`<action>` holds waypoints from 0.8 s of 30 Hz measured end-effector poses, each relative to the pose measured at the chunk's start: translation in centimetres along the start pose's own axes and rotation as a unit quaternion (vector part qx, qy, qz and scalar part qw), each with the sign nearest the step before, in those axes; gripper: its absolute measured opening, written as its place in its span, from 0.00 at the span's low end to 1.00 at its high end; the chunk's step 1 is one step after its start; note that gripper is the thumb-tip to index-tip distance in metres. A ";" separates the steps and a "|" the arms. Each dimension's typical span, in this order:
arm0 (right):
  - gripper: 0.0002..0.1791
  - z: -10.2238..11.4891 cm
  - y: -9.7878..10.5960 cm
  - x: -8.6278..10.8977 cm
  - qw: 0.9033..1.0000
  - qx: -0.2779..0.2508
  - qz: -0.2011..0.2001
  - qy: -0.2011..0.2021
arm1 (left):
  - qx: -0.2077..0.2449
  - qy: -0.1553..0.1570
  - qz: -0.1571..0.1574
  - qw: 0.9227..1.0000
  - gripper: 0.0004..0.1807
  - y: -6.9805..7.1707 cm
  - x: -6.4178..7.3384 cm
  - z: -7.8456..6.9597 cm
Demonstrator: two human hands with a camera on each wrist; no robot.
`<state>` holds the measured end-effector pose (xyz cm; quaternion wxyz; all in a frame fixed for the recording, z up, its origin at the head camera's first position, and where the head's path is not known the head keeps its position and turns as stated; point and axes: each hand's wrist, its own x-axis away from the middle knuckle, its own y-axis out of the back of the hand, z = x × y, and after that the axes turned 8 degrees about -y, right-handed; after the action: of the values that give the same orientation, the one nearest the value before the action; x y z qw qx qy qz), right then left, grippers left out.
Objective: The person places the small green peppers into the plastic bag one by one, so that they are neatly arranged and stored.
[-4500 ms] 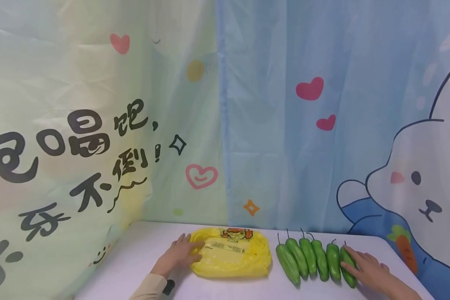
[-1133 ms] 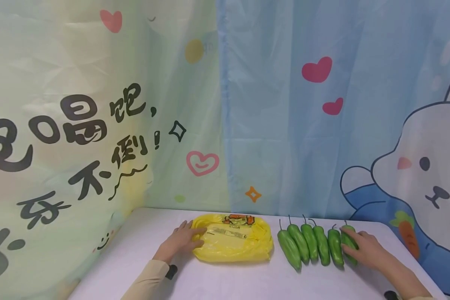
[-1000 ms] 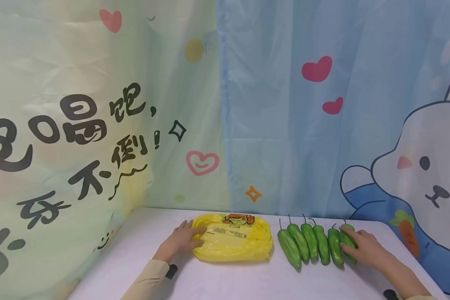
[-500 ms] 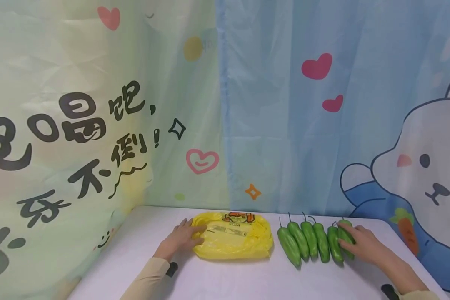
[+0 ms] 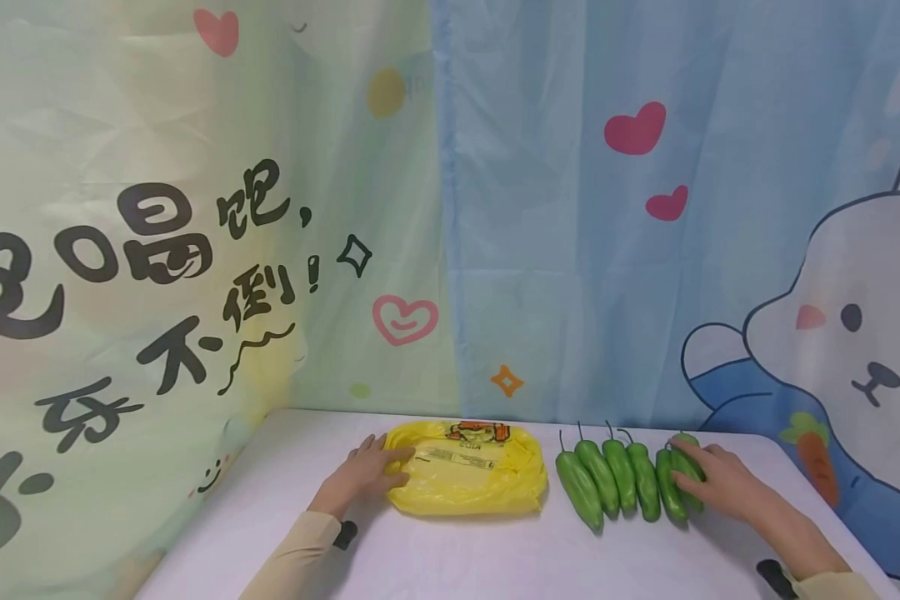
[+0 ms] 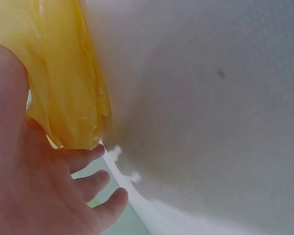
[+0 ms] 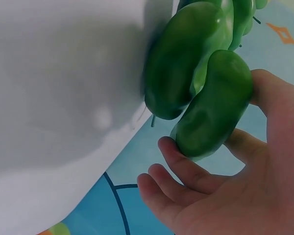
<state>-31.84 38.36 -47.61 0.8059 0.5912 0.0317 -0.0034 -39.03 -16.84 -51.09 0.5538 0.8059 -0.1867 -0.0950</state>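
A yellow plastic bag (image 5: 468,492) lies flat on the white table, printed with a cartoon figure. My left hand (image 5: 362,475) touches its left end with fingers extended; in the left wrist view the bag's edge (image 6: 71,78) sits between thumb and loosely spread fingers. To the right, several long green chili peppers (image 5: 580,493) lie side by side, stems pointing away from me. With thumb and fingertips, my right hand (image 5: 727,485) holds the rightmost green pepper (image 7: 215,105), which sits close against its neighbouring pepper (image 7: 183,58) in the right wrist view.
The white tabletop (image 5: 450,558) stretches in front of the bag and peppers. Behind it hangs a printed curtain (image 5: 521,208) with hearts, and a cartoon rabbit (image 5: 832,375) at the right. A dark band (image 5: 345,535) shows at the left wrist.
My right hand has brought the rightmost pepper leftward, narrowing the gap to its neighbour. The left hand stays at the bag. The head view has tilted slightly.
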 end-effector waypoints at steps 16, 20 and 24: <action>0.34 1.1 0.1 -0.5 1.000 -0.002 0.008 0.006 | -0.007 0.004 0.004 1.000 0.28 0.0 -0.1 0.1; 0.34 1.5 0.2 -0.5 1.000 -0.003 0.010 0.007 | -0.005 0.003 0.005 1.000 0.28 0.0 -0.1 0.1; 0.33 1.7 0.1 -0.5 1.000 -0.004 0.007 0.011 | -0.004 0.002 0.003 1.000 0.28 -0.1 -0.1 0.1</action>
<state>-32.27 36.74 -46.94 0.8081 0.5879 0.0371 0.0089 -39.19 -16.89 -51.20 0.5576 0.8032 -0.1881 -0.0925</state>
